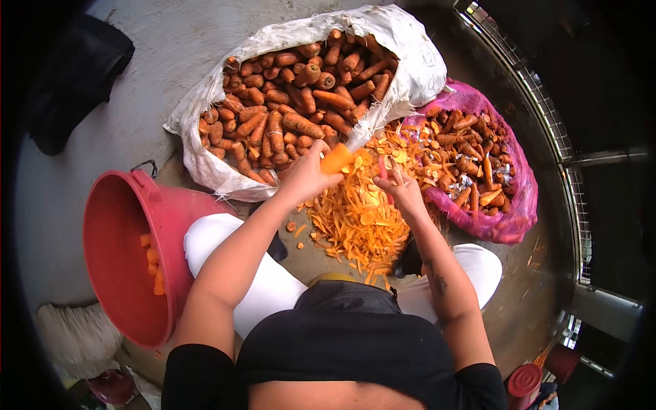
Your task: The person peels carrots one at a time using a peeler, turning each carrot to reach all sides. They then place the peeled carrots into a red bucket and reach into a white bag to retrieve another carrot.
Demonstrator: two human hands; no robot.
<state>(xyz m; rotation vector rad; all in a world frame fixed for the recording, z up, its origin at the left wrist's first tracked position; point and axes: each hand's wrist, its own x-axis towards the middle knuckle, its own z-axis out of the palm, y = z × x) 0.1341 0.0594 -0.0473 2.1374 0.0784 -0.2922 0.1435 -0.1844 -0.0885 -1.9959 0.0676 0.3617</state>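
Observation:
A peeled orange carrot is gripped in my left hand, its blunt end pointing right over the peelings. My right hand is closed around a red-handled peeler, held a short way right of the carrot; its blade is hard to make out. Below both hands spreads a heap of carrot peelings and cut ends on the floor. Unpeeled carrots fill a large open white sack just beyond my hands.
To the left a red bucket lies tilted, with several peeled carrots inside. A pink mesh sack of carrots and scraps stands at right. Metal grating borders the right side. A dark object lies at upper left.

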